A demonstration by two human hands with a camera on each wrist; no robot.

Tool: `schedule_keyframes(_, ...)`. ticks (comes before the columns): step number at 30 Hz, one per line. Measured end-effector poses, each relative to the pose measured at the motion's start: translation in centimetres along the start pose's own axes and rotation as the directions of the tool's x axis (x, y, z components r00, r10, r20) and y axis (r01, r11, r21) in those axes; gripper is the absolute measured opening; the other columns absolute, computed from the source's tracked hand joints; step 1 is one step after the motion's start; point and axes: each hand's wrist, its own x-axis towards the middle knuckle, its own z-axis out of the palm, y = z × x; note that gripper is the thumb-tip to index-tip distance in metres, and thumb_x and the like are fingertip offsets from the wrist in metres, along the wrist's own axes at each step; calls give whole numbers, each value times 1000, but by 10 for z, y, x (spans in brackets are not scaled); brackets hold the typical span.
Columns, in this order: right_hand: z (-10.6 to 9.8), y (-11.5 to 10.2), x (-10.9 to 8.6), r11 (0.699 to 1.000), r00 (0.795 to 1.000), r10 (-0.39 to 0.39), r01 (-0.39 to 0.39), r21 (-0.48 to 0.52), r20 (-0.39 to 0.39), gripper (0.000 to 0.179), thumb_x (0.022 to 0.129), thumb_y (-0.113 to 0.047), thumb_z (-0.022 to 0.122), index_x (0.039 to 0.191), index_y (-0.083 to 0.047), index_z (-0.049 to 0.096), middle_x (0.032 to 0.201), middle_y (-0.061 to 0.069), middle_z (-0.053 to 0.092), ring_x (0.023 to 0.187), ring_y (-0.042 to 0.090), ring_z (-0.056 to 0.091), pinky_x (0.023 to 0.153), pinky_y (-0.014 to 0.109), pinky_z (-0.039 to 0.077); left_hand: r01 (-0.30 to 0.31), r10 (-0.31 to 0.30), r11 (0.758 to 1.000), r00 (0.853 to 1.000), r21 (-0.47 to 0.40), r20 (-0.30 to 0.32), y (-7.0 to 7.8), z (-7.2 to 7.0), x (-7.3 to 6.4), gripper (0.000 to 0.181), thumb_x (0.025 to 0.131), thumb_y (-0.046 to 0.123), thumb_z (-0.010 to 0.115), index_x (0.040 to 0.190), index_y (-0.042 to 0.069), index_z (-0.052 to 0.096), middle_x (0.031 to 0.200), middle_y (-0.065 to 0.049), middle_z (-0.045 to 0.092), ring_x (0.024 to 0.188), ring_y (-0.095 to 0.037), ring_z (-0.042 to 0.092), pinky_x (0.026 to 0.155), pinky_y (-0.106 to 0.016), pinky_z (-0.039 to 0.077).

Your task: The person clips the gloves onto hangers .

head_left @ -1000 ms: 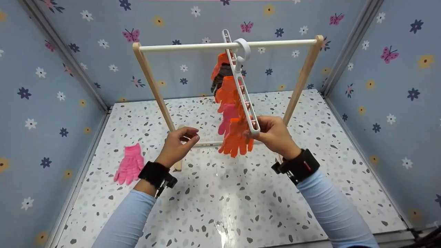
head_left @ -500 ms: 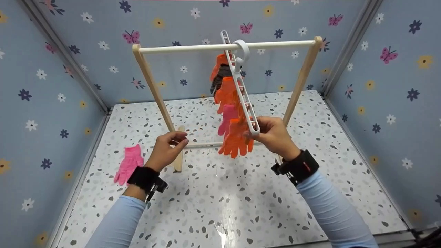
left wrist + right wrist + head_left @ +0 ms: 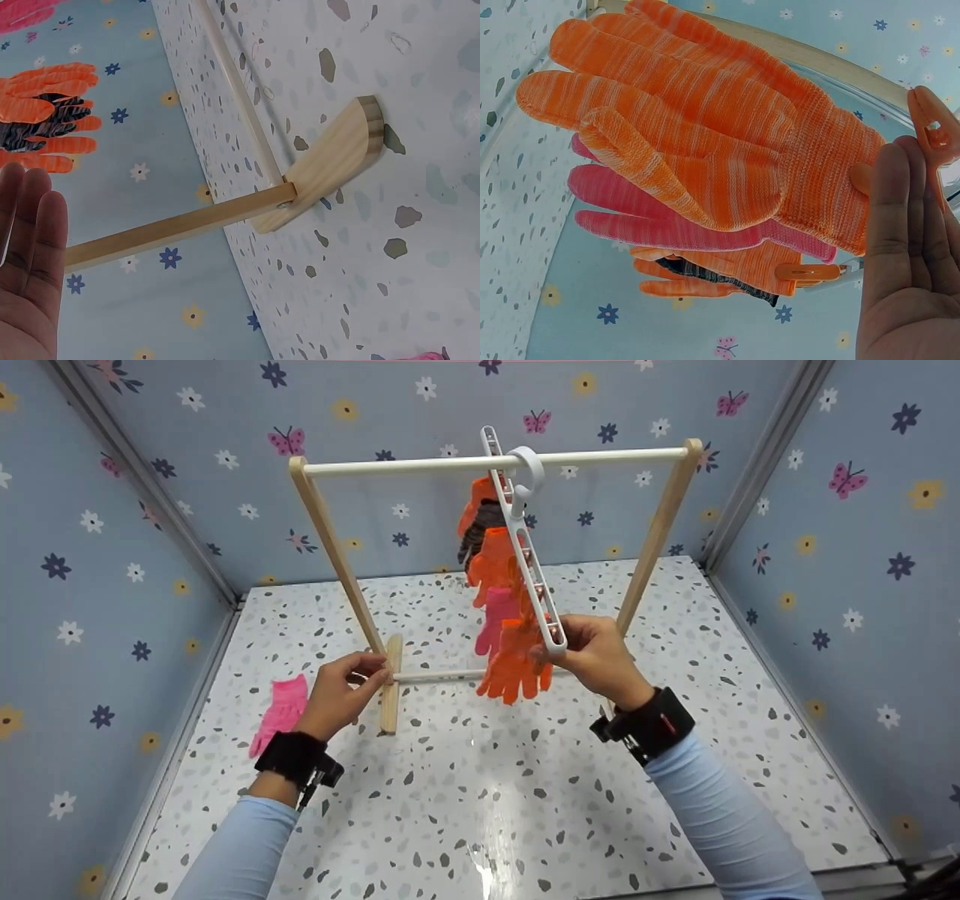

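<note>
My right hand (image 3: 600, 656) is at the near end of a white clip hanger (image 3: 529, 562) and pinches an orange clothespin (image 3: 935, 127) at the cuff of an orange knit glove (image 3: 705, 142). In the right wrist view its fingers look fairly straight; the thumb is hidden there. Behind this glove hang a pink glove (image 3: 495, 619), more orange gloves (image 3: 491, 556) and a dark striped glove (image 3: 484, 526). My left hand (image 3: 341, 694), loosely curled and holding nothing, hovers by the rack's left foot (image 3: 390, 709). Left of it a pink glove (image 3: 279, 709) lies flat, partly covered by the wrist strap.
A rack with a white top bar (image 3: 405, 466) and wooden legs (image 3: 656, 536) carries the hanger by its hook (image 3: 534, 469). A lower bar (image 3: 244, 105) joins the legs near the speckled floor (image 3: 450, 802). Patterned panels (image 3: 847, 585) enclose the back and sides.
My left hand has moved left and slightly down, away from the hanging gloves towards the pink glove on the floor. The right hand and hanger stay almost where they were.
</note>
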Motion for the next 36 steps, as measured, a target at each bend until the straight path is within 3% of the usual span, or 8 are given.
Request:
schedule_keyframes(8, 1, 1, 0, 1000, 1000, 1, -1, -8, -4, 20, 91, 7, 80, 109, 15, 76, 92, -7, 83, 77, 9, 78, 71, 24, 64, 2, 0, 998, 999, 60, -33, -8, -7, -4, 20, 100, 4, 75, 118, -3, 78, 102, -17, 80, 91, -5, 70, 83, -19, 55)
schedule_keyframes(15, 0, 1, 0, 1000, 1000, -3, 3, -4, -9, 19, 92, 5, 81, 107, 15, 77, 94, 8, 83, 75, 9, 77, 70, 23, 63, 38, -36, 994, 999, 107, -24, -14, -15, -6, 21, 101, 7, 75, 120, -2, 77, 105, -17, 81, 95, -19, 73, 83, -17, 54)
schedule_keyframes(19, 0, 2, 1, 1000, 1000, -9, 9, -11, -4, 20, 92, 3, 82, 107, 15, 77, 92, 3, 84, 75, 8, 77, 69, 22, 62, 50, -46, 990, 998, 134, -30, -21, -20, -7, 20, 102, 6, 74, 120, -3, 77, 106, -18, 81, 96, -24, 74, 82, -17, 55)
schedule_keyframes(24, 0, 2, 0, 1000, 1000, -7, 7, -15, -4, 20, 92, 5, 81, 109, 15, 77, 93, -2, 84, 77, 9, 78, 70, 25, 64, 58, -51, 986, 998, 153, -47, -28, -27, -9, 19, 101, 4, 74, 119, -4, 77, 104, -19, 80, 93, -20, 71, 81, -17, 53)
schedule_keyframes(36, -1, 2, 0, 1000, 1000, -5, 5, -12, -4, 23, 92, 2, 82, 110, 15, 77, 93, 2, 84, 77, 9, 78, 72, 24, 64, 76, -70, 980, 997, 184, -35, -41, -35, -13, 22, 103, 7, 72, 121, -5, 75, 105, -20, 79, 95, -25, 71, 79, -14, 51)
